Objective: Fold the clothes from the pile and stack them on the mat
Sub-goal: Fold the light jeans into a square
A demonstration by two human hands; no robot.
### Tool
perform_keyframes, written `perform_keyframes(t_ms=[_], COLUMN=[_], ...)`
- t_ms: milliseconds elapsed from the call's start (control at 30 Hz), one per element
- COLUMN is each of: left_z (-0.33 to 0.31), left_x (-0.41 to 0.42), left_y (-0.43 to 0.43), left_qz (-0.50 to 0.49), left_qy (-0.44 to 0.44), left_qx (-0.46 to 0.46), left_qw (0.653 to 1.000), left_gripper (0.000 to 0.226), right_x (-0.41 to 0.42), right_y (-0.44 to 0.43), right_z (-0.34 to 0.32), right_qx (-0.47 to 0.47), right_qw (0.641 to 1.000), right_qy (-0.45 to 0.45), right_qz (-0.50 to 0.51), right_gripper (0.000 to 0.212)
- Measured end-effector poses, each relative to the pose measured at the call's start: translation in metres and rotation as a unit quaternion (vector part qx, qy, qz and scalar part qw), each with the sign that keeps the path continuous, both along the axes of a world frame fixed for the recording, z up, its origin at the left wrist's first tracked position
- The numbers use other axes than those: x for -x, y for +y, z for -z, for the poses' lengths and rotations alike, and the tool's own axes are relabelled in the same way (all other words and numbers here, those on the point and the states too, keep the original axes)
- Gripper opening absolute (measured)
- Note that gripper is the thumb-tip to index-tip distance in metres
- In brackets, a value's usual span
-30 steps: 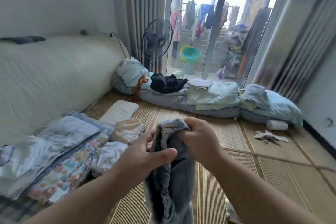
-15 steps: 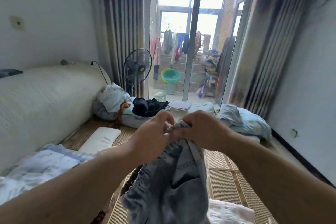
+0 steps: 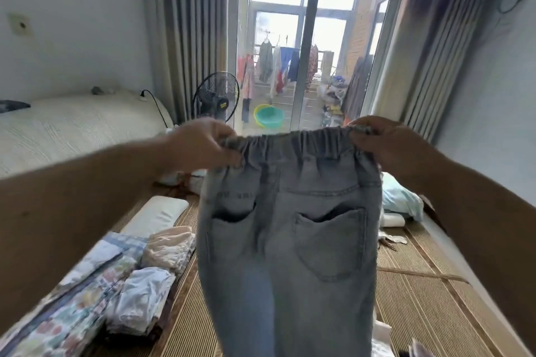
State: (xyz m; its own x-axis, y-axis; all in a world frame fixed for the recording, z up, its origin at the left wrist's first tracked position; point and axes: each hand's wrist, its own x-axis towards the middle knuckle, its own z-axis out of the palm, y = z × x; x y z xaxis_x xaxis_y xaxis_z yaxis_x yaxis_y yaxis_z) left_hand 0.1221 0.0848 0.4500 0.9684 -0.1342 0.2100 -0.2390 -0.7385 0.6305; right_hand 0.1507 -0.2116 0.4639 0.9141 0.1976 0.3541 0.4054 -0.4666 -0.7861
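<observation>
Holding a pair of pale denim trousers [image 3: 290, 255] up in the air in front of the chest, well above the woven mat [image 3: 420, 298], back pockets [image 3: 330, 243] turned toward the camera, legs hanging out of sight past the bottom edge. Gripping the elastic waistband [image 3: 295, 139] at its two ends: left hand [image 3: 200, 145] on the left corner, fingers [image 3: 229, 153] curled closed around a bunch of gathered cloth; right hand [image 3: 388, 145] on the right corner, fingers [image 3: 361, 129] pinched tight over the band's edge, nothing else in either. Spread wide like this most likely to pull the waist taut and let gravity drop the legs straight, so as to line up the seams before creasing anything. Lifted clear of the mat probably to keep the legs from dragging or bunching underneath. Judged as the opening of the fold: opened out and squared, not yet halved. Off to the lower left, a cream bundle [image 3: 169, 249] and a white bundle [image 3: 142, 298], already folded, near each other at the mat's edge beside floral bedding [image 3: 72, 313]; apparently the growing stack, and so the likely landing place. Next, probably: bring the two corners together, leg over leg, then lower and fold down. Worth checking for a twisted leg below the frame.
</observation>
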Motion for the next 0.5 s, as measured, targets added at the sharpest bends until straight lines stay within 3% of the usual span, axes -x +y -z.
perform_keyframes(t_ms=[233, 400, 500], left_z=[-0.069, -0.065, -0.059], left_x=[-0.004, -0.003, 0.002], left_y=[-0.013, -0.006, -0.005], left_qz=[-0.042, -0.059, -0.087], left_qy=[-0.092, -0.040, -0.031], left_qx=[-0.161, -0.055, -0.001], left_qw=[0.982, 0.996, 0.996], left_gripper=[0.009, 0.011, 0.022], right_x=[-0.014, -0.017, -0.016], right_y=[0.002, 0.013, 0.020], right_z=[-0.013, -0.013, -0.007], right_qx=[-0.026, -0.049, -0.069], right_qw=[0.999, 0.998, 0.997], right_qy=[-0.024, 0.000, 0.024], right_qz=[0.031, 0.032, 0.031], right_gripper=[0.018, 0.008, 0.017])
